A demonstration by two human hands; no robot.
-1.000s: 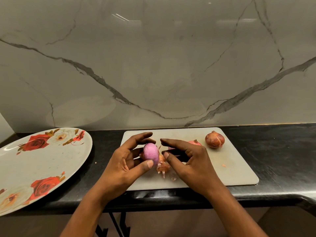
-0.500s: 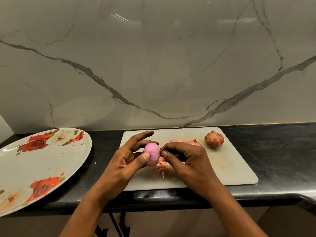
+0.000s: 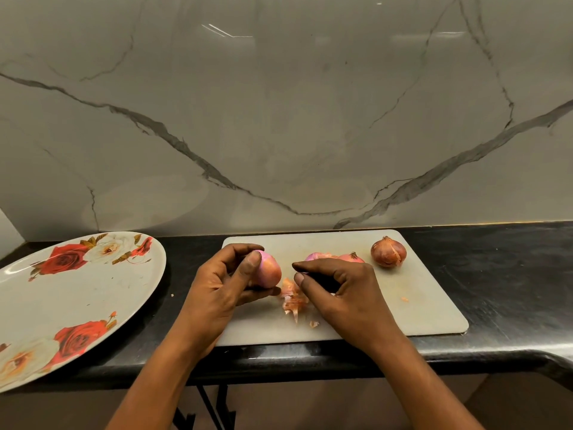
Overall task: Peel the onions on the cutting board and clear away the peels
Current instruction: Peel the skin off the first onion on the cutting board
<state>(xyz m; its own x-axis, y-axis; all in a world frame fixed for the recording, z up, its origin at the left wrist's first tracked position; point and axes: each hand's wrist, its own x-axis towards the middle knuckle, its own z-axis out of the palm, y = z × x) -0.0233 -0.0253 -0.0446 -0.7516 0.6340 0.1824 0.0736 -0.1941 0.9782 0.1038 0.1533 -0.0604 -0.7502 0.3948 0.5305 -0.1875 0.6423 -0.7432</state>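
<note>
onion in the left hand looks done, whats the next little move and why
Probably set the onion in the left hand down on the cutting board, near the pinkish onions behind the right hand. Its skin looks gone, while the brown onion is unpeeled and loose peels lie between the hands.

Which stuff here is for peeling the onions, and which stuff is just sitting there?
For the job: pink onion in the left hand; brown onion with its skin on; more onions behind the right hand; peels; cutting board.

Just lying about: flowered plate, untouched; black counter; marble wall.
</note>
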